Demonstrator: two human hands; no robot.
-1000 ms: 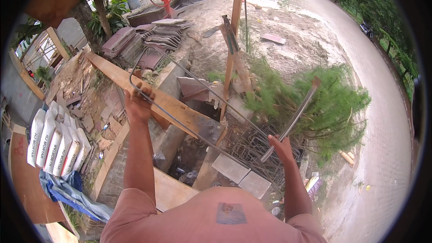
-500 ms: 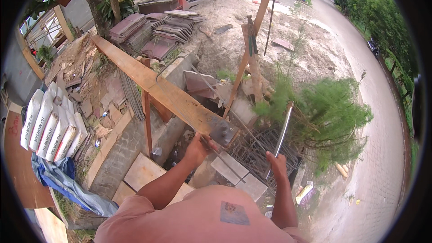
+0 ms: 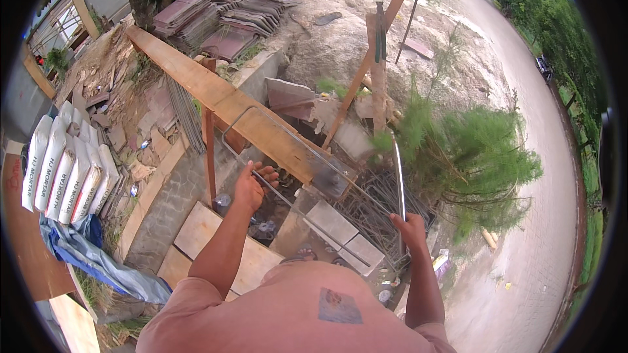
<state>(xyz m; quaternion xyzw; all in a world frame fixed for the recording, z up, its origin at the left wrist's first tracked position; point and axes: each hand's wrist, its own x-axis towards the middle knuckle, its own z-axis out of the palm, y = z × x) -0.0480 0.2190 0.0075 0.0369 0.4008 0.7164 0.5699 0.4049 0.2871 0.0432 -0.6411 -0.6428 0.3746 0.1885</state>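
Note:
My left hand (image 3: 252, 186) is loosely round a thin bent steel rod (image 3: 314, 225), its fingers partly spread and the rod lying across the palm. The rod makes a long, narrow U, its bend above the wooden plank (image 3: 216, 95) and one leg running down past my left hand. At the right, my right hand (image 3: 409, 227) is closed round a shiny metal pipe (image 3: 399, 176), which stands nearly upright. The plank's near end carries a dark metal plate (image 3: 330, 178), close to the rod's other leg. Beneath the right hand lies a pile of bent rods (image 3: 392, 199).
Wooden posts (image 3: 209, 144) prop the plank. A green bush (image 3: 474, 153) crowds the pipe's right side. Pale slabs (image 3: 219, 245) and grey blocks (image 3: 330, 222) lie in front of me. White bags (image 3: 69, 170) are stacked left; roof tiles (image 3: 229, 26) lie behind, and a paved road (image 3: 517, 222) curves right.
My left hand has moved up and left, its fingers loosening. The rod's bend now shows above the plank as a wider U. The pipe has swung more upright, my right hand shifting slightly right.

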